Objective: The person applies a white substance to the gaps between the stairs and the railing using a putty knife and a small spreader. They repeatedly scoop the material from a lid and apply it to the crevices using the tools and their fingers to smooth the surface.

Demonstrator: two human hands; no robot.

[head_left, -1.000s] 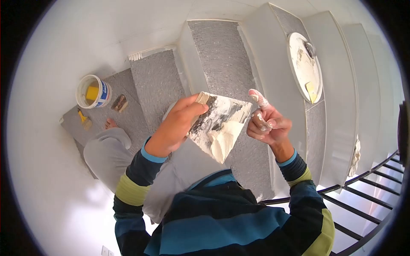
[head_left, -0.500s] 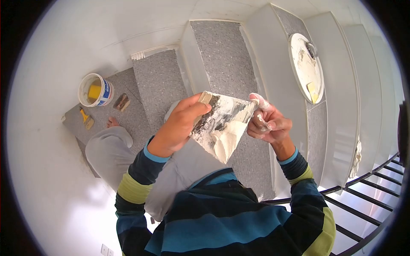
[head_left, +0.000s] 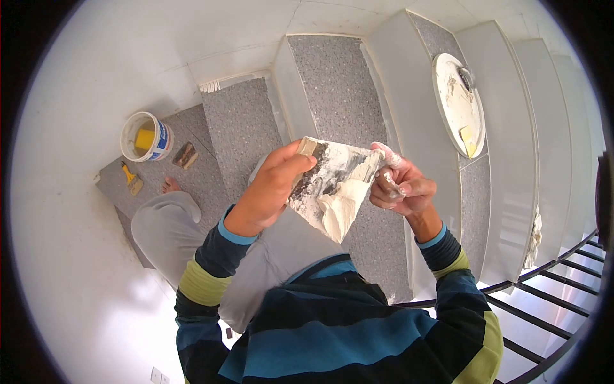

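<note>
My left hand [head_left: 273, 182] grips a flat, square putty scraper [head_left: 329, 168] by its beige edge strip, thumb on top. White paste covers much of its face, with a thick lump of putty [head_left: 340, 208] on the lower right part. At the scraper's right corner is my right hand [head_left: 404, 182]. Its index finger, coated in white, reaches to that corner while the other fingers curl in. More paste sticks to the curled fingers; whether they enclose anything is hidden.
Grey speckled stair treads [head_left: 336, 77] rise to the right. A white lid [head_left: 451, 96] with paste and tools lies on one step. On the lower left floor are a bucket [head_left: 130, 150], a yellow brush [head_left: 132, 179] and a brown block [head_left: 185, 155]. A black railing [head_left: 543, 326] runs at lower right.
Both hands and the scraper stay almost in place. My right index finger has shifted slightly left along the scraper's corner. The view has moved a little.
</note>
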